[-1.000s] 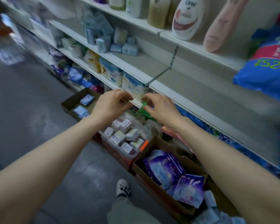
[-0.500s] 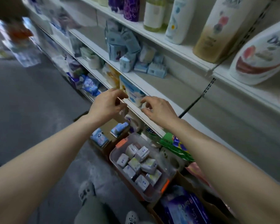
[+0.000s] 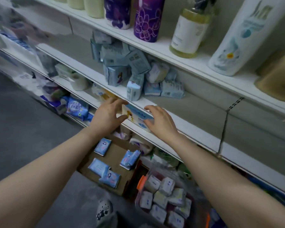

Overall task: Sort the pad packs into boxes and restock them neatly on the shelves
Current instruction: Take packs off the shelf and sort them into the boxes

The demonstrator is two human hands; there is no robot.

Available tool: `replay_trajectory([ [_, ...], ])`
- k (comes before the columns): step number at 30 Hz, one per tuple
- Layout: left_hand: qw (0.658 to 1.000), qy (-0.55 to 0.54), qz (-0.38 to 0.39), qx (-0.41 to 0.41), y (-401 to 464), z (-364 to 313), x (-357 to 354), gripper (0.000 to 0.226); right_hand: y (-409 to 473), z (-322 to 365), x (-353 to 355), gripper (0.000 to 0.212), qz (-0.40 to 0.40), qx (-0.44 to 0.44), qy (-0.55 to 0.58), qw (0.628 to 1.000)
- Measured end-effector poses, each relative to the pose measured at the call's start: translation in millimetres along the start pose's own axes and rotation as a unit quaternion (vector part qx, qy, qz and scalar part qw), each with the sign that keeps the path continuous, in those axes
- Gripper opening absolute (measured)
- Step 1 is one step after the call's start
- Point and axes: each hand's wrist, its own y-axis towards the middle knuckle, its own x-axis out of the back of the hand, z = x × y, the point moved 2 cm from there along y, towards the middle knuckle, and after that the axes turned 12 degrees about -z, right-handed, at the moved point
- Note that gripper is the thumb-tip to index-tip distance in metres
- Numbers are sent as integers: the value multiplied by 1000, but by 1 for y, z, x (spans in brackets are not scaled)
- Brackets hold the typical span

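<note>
A white and blue pack (image 3: 136,116) stands on the lower shelf, just under the edge of the middle shelf (image 3: 156,104). My left hand (image 3: 108,115) is at its left side and my right hand (image 3: 160,120) at its right, fingers spread and loosely bent around it. Whether they touch it is unclear. A jumbled pile of light blue pad packs (image 3: 130,69) lies on the middle shelf above. On the floor, a cardboard box (image 3: 117,162) holds several blue packs, and a clear plastic bin (image 3: 164,199) holds several small white packs.
Tall bottles (image 3: 148,17) line the top shelf (image 3: 196,63). A paper roll (image 3: 78,82) and more packs (image 3: 75,108) sit on the lower shelf at left. My shoe (image 3: 104,209) is on the grey floor below. A metal bracket (image 3: 224,125) hangs at the right.
The view has swung up and left along the shelves. Both hands rose from above the floor boxes to the lower shelf and opened around the white and blue pack.
</note>
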Motion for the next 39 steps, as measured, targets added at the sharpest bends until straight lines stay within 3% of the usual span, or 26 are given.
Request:
replay_trajectory([
  [9, 1000, -7, -26, 7, 74, 57, 4, 51, 80, 24, -30, 53, -43, -58, 1, 997],
  [16, 998, -13, -40, -50, 141, 110, 6, 64, 145, 50, -51, 80, -122, -149, -2, 981],
  [23, 992, -1, -20, -121, 224, 171, 4, 77, 221, 78, -79, 103, -246, -328, -15, 912],
  [28, 992, 14, 19, -124, 276, 189, -10, 80, 251, 86, -87, 108, -368, -344, 35, 863],
  [32, 990, 10, 73, -117, 295, 194, -23, 81, 255, 83, -93, 100, -409, -330, 33, 850],
  [36, 993, 30, 49, -106, 298, 194, -24, 77, 241, 88, -90, 92, -429, -326, 17, 842],
  [39, 996, 22, 36, -81, 288, 193, -19, 76, 220, 92, -89, 77, -389, -360, 19, 848],
])
